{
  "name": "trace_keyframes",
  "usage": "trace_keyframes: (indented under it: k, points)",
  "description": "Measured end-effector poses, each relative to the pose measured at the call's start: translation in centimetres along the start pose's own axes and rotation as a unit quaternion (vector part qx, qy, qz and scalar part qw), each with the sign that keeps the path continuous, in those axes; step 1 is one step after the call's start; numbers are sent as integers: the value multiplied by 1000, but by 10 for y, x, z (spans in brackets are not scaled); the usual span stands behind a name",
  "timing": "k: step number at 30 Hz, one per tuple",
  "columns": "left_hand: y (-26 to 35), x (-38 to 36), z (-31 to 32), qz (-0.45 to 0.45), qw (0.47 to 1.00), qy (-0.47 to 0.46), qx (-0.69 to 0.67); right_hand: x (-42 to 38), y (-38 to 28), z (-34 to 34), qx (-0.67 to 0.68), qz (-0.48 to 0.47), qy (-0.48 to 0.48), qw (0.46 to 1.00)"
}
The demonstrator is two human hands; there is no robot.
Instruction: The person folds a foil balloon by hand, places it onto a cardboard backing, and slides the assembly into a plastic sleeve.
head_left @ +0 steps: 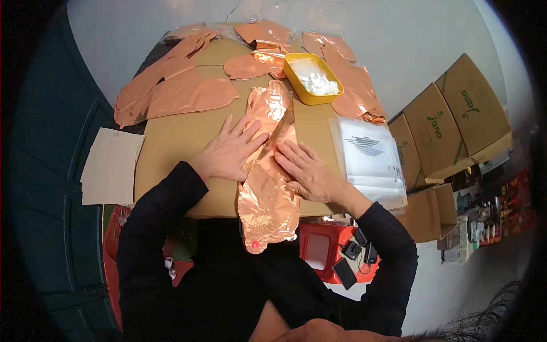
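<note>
A long copper-coloured foil balloon (268, 199), flat and creased, lies lengthwise in front of me, its near end hanging past the table edge. A small round red spot marks that near end. My left hand (231, 151) rests on the balloon's left side with fingers spread. From the right, my right hand (310, 171) lies on the foil, fingers stretched out and the thumb lower down. Along the middle, between the two hands, the foil is folded over. Neither hand grips anything.
More flat copper foil balloons (191, 94) lie along the table's far side. A yellow tub (313, 98) holds white material. Clear bags with a printed sheet (370, 154) lie at right, white cards (111, 168) at left. Cardboard boxes (436, 125) stand right; a red stool (310, 271) carries electronics.
</note>
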State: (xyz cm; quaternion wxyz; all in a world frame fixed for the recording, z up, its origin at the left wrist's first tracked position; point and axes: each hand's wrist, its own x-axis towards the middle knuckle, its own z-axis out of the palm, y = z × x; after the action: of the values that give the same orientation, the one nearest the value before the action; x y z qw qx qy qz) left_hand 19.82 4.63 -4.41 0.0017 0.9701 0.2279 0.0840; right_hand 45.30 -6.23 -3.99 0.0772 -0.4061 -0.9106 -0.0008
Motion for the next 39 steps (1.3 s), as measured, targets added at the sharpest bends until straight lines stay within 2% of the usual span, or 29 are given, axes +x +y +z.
trace_keyframes:
  k: [2,5,8,11,21,25,31,32,35,36,39]
  points:
    - [2,1,-4,-6,1000,-21,-1,0,-7,-6,55,-14,-4,998]
    - [1,1,-2,-1,1000,-9,9,3,-9,1,117,40,20,992]
    - [0,0,-1,5,1000,3,9,18,-8,7,99,123,52,986]
    - [-5,1,10,12,999,34,17,36,1,26,-3,141,78,987]
    - [-1,1,2,6,1000,6,10,67,66,41,-74,214,86,970]
    - [0,1,1,3,1000,7,-1,66,67,37,-125,203,98,966]
    - [-3,0,8,8,999,22,22,34,27,18,-48,27,77,996]
    - [-5,0,10,13,999,28,39,28,17,12,-22,23,36,999]
    - [-5,-1,11,14,999,34,33,11,-4,4,14,4,-8,1000]
    - [-5,-1,11,12,999,29,31,7,-6,6,10,-8,10,1000]
    - [-4,-1,8,5,1000,12,13,-2,-14,2,10,-8,-18,1000]
